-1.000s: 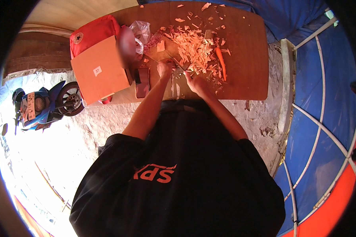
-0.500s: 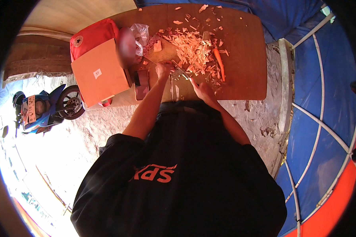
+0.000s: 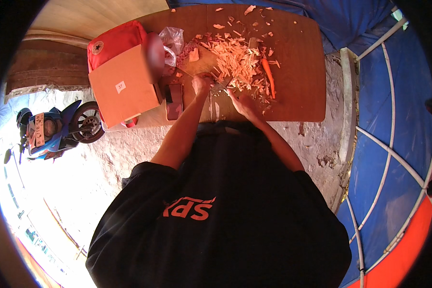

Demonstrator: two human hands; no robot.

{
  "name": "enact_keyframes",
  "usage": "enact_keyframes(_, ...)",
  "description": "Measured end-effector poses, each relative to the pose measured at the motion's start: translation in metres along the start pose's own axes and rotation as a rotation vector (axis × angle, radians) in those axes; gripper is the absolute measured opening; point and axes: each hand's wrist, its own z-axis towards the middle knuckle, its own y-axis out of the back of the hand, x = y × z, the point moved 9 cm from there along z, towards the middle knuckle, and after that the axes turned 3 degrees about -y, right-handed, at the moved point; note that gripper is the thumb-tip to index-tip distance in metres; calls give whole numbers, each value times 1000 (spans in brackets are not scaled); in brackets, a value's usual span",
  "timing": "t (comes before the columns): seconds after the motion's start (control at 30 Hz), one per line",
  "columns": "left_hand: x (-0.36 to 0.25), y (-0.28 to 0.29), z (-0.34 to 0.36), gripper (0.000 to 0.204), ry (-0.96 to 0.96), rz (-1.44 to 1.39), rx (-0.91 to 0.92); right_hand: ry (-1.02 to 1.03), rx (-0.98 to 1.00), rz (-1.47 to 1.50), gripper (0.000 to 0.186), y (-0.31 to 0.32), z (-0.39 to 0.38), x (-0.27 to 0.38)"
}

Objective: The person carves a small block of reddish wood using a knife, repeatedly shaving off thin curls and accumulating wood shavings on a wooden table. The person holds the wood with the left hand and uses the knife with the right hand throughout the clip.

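Observation:
My left hand (image 3: 201, 84) is closed over the near side of the table, its fingers partly hidden. A thin, light stick (image 3: 185, 73) runs out from it to the left. In my closed right hand (image 3: 244, 103), just to the right, is a small knife (image 3: 220, 87), its greyish blade angled toward my left hand. Beyond both hands spreads a loose heap of pale, thin strips (image 3: 235, 60). A long, tapered orange thing (image 3: 268, 77), carrot-like in shape, lies along the heap's right side.
On the table (image 3: 300, 72), a cardboard box (image 3: 122, 86) and a red bag (image 3: 117, 44) stand at the left. A phone (image 3: 174, 102) lies beside my left forearm, with a clear plastic bag (image 3: 172, 41) farther back. A motorbike (image 3: 57, 127) is parked left of the table.
My right hand has shifted slightly left and up, nearer my left hand. The knife blade sits closer to the left fingers. The whole view has moved slightly; the heap looks much the same.

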Motion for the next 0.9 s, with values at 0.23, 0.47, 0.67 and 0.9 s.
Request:
enact_keyframes(0.23,8,-2,3,14,62,-40,8,1,-80,-84,95,0,-2,0)
enact_keyframes(0.47,2,0,3,14,17,20,-36,124,-49,-318,65,-36,34,7)
enact_keyframes(0.67,-3,-1,-1,14,71,-85,44,191,-73,-135,69,-30,49,13)
enact_keyframes(0.9,-2,-4,-3,11,92,-88,90,-102,-94,-68,92,-1,6,-32)
